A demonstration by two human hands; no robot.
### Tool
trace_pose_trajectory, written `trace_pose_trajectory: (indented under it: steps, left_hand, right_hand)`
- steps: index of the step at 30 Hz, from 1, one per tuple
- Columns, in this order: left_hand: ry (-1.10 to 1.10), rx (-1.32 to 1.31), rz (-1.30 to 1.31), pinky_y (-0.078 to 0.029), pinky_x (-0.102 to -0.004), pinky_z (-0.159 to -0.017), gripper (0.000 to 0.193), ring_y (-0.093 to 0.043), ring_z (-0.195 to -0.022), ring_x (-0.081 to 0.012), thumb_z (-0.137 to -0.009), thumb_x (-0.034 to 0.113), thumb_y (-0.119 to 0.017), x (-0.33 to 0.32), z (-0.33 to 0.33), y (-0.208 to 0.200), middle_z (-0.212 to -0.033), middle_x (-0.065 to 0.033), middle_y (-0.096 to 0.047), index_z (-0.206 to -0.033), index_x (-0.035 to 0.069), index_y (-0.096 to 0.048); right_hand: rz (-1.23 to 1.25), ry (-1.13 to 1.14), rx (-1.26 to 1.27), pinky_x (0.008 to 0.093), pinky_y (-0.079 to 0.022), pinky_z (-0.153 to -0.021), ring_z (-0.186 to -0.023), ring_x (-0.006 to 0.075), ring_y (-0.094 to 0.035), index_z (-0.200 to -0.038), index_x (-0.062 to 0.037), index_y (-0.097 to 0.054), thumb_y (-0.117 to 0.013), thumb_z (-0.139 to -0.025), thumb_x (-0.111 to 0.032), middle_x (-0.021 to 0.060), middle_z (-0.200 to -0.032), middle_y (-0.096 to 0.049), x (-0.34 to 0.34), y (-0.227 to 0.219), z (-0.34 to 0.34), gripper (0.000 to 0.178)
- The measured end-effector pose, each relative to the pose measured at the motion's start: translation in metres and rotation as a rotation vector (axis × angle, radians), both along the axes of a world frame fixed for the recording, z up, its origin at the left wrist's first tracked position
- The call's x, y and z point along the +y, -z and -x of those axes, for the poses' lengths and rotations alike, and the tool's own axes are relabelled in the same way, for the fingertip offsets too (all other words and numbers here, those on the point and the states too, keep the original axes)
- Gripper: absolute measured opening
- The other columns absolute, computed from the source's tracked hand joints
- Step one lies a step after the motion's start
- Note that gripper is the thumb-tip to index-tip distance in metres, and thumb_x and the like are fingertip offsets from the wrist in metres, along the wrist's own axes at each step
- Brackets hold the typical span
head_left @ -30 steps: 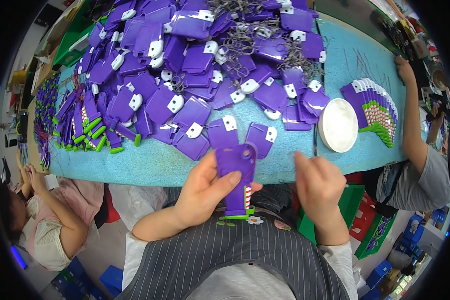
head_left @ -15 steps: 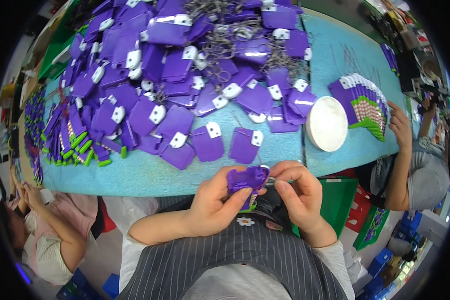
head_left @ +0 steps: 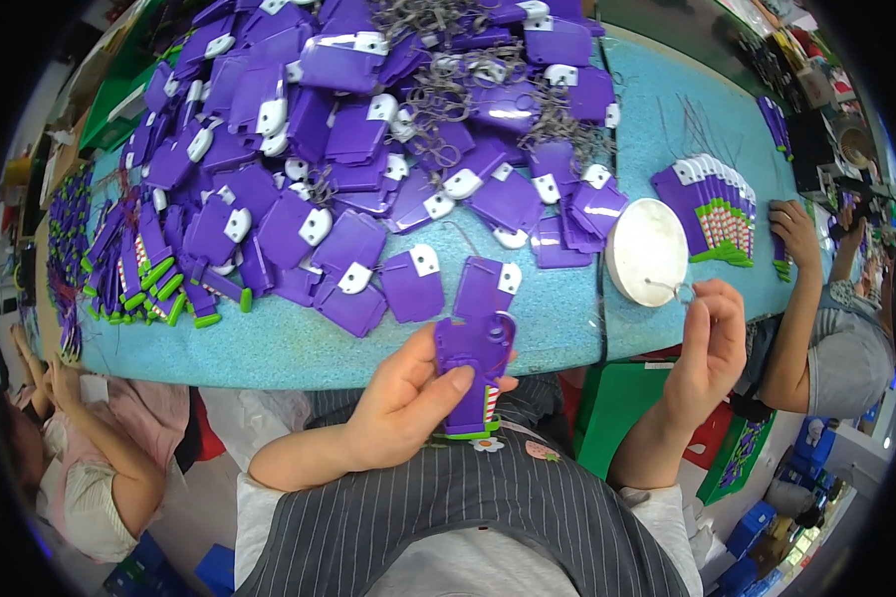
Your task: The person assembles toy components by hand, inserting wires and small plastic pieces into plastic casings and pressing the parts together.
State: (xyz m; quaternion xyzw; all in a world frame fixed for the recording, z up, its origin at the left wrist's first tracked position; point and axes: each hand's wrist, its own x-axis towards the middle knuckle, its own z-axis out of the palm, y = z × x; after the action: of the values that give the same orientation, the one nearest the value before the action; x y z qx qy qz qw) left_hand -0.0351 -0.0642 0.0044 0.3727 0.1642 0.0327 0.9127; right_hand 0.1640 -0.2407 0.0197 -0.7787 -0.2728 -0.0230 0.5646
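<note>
A purple plastic casing (head_left: 463, 398), with a bright green end and a red-and-white striped strip along one side, is gripped in my left hand (head_left: 398, 403), thumb pressed on its face. Its open purple inner side faces up, just in front of my apron. My right hand (head_left: 707, 348) is raised beside the white bowl (head_left: 622, 264). Between its thumb and forefinger is a small wire loop (head_left: 684, 293), with a thin end reaching over the bowl's rim. Beyond the left hand, two flat purple covers with white corners, one of them a purple cover (head_left: 413, 286), lie on the blue table.
A large heap of purple covers (head_left: 338, 129) with tangled grey wire loops (head_left: 448, 85) fills the far side. Green-ended pieces (head_left: 159, 289) pile at left. Fanned finished-looking pieces (head_left: 717, 209) lie right of the bowl. A green bin (head_left: 607, 408) stands below the table edge; co-workers sit on both sides.
My right hand has moved away from the casing, rightward to the bowl, carrying the small loop. My left hand has shifted slightly left, and the casing is now more fully visible. The right-hand co-worker's hand has moved.
</note>
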Motion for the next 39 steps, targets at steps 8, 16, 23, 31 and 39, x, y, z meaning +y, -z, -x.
trace_pose_trajectory:
  steps: [8, 16, 23, 31, 39]
  left_hand:
    - [-0.011, -0.037, -0.126, -0.045, -0.0351, -0.096, 0.036, -0.055, -0.112, -0.0218, -0.096, 0.004, -0.038, 0.002, 0.002, 0.000, -0.124, -0.0157, -0.049, -0.131, -0.002, -0.031]
    - [0.222, 0.050, -0.387, -0.049, -0.0290, -0.088, 0.033, -0.059, -0.105, -0.0190, -0.094, 0.000, -0.038, 0.010, 0.012, -0.002, -0.118, -0.0144, -0.055, -0.127, -0.005, -0.036]
    - [0.464, -0.145, -0.542, -0.051, -0.0307, -0.074, 0.026, -0.065, -0.090, -0.0187, -0.091, 0.003, -0.046, 0.017, 0.013, -0.004, -0.096, -0.0139, -0.064, -0.117, -0.003, -0.043]
    - [-0.169, -0.090, -0.355, -0.046, -0.0332, -0.093, 0.034, -0.055, -0.109, -0.0204, -0.094, 0.000, -0.040, -0.001, 0.028, 0.007, -0.119, -0.0172, -0.053, -0.127, -0.005, -0.033]
    - [-0.337, -0.077, -0.438, -0.046, -0.0234, -0.081, 0.033, -0.054, -0.096, -0.0093, -0.093, -0.001, -0.043, -0.012, 0.026, 0.020, -0.109, -0.0117, -0.055, -0.124, -0.006, -0.034]
  right_hand:
    - [-0.166, -0.679, 0.518, 0.0270, -0.041, -0.082, -0.091, 0.0140, -0.051, -0.092, -0.0001, -0.048, -0.049, -0.091, -0.005, 0.0163, -0.116, -0.049, 0.052, 0.016, 0.055, 0.005]
    - [-0.058, -0.680, 0.800, 0.0230, -0.044, -0.072, -0.082, 0.0105, -0.052, -0.093, -0.0008, -0.047, -0.058, -0.089, -0.006, 0.0088, -0.096, -0.055, 0.046, 0.013, 0.056, 0.013]
    - [0.222, -1.128, 1.014, 0.0195, -0.037, -0.056, -0.061, 0.0053, -0.048, -0.082, -0.0018, -0.053, -0.067, -0.083, -0.012, -0.0002, -0.074, -0.054, 0.052, 0.005, 0.015, 0.018]
    - [-0.101, -0.815, 0.575, 0.0259, -0.043, -0.072, -0.081, 0.0151, -0.052, -0.109, 0.0028, -0.056, -0.063, -0.080, -0.001, 0.0117, -0.103, -0.055, 0.066, 0.020, 0.077, 0.030]
    - [-0.062, -0.657, 0.426, 0.0233, -0.042, -0.066, -0.076, 0.0114, -0.050, -0.101, 0.0027, -0.054, -0.056, -0.085, 0.001, 0.0098, -0.097, -0.053, 0.084, 0.035, 0.104, 0.016]
